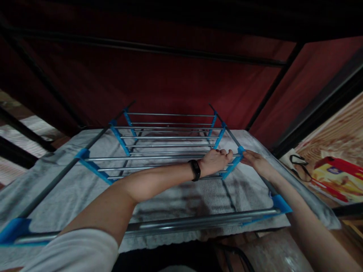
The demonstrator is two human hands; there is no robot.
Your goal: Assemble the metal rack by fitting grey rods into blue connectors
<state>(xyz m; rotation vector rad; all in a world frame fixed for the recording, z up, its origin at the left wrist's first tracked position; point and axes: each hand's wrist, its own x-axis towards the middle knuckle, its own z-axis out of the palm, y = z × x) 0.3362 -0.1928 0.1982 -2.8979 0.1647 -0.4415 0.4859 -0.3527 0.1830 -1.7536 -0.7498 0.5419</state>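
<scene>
A rack of silvery metal rods with blue plastic brackets (pixel 233 166) lies in front of me, its tiers stretching away. My left hand (pixel 216 160), with a black band at the wrist, reaches across to the right side. Its fingers are curled over the end of a metal rod (pixel 159 157), close to the bracket. On the outer side of that same bracket is my right hand (pixel 255 161), its fingers pressed together against the blue plastic where the side pole (pixel 234 139) passes through. The left fingertips are partly hidden.
Under the rack is a grey towel-like cloth (pixel 181 198). Dark red fabric (pixel 159 83) with a black frame (pixel 153 48) rises behind. At the right are a red and yellow package (pixel 337 179) and a black cord (pixel 300 162) on a wood-grain surface.
</scene>
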